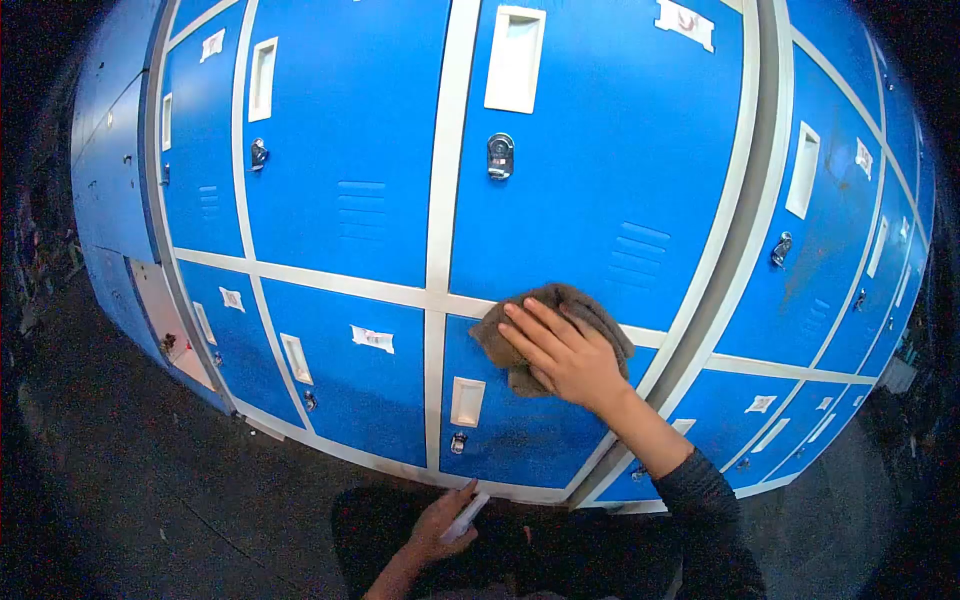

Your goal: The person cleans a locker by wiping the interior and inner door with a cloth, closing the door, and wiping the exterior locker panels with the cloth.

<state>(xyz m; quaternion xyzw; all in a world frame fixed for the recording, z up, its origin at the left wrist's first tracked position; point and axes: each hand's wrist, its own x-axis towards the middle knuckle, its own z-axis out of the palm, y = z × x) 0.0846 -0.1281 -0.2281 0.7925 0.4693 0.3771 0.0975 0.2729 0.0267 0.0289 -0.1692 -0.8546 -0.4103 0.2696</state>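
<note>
My right hand (575, 360) presses a brown cloth (510, 375) flat against the locker front, fingers extended over it. The cloth lies across the white crossbar and the top of a lower blue locker door (545, 430). Below, near the bottom edge of the lockers, my left hand (437, 525) is closed around a slim white object (465, 517) whose kind I cannot make out. To the left of the cloth's lower edge is a white recessed handle (467, 402), with a small metal lock (458, 443) under it.
Blue locker doors with white frames fill the view, curved by the lens. A larger upper door (600, 150) has a protruding lock (500, 157). Torn white label remains (373, 339) stick to a door at left. Dark floor (200, 500) stretches below.
</note>
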